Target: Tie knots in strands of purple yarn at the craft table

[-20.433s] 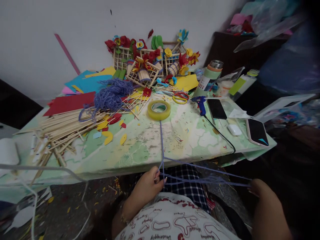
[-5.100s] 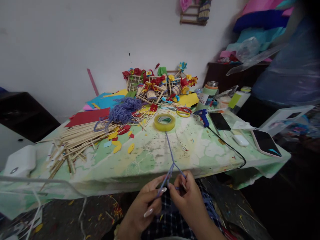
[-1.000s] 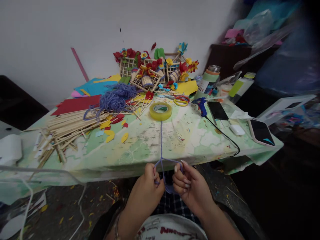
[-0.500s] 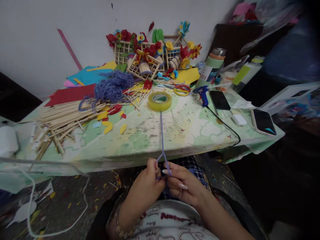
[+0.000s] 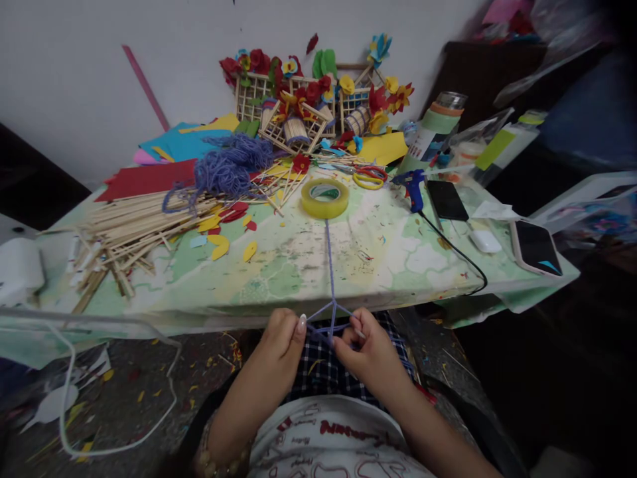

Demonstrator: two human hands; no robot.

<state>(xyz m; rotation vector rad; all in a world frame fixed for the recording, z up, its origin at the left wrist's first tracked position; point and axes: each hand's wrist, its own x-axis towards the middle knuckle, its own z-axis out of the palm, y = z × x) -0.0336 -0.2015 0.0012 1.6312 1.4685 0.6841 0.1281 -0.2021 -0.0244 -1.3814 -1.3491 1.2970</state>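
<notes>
A braided purple yarn cord (image 5: 329, 265) runs taut from the yellow tape roll (image 5: 324, 197) across the table toward me. Just below the table's near edge it splits into strands. My left hand (image 5: 283, 340) pinches the strands on the left, fingers closed. My right hand (image 5: 365, 348) pinches the strands on the right, fingers closed too. Both hands sit close together over my checked lap. A loose heap of purple yarn (image 5: 229, 167) lies on the table further back.
Bamboo sticks (image 5: 127, 232) lie piled at the left with red and yellow foam petals (image 5: 219, 247). Foam sheets, stick frames with foam flowers (image 5: 308, 106), scissors (image 5: 369, 176), a blue glue gun (image 5: 412, 188) with its cable, two phones (image 5: 536, 247) and a bottle (image 5: 435, 126) crowd the back and right.
My hands have moved slightly apart, spreading the purple strands wider into a triangle. The view has shifted a little to the left and down.
</notes>
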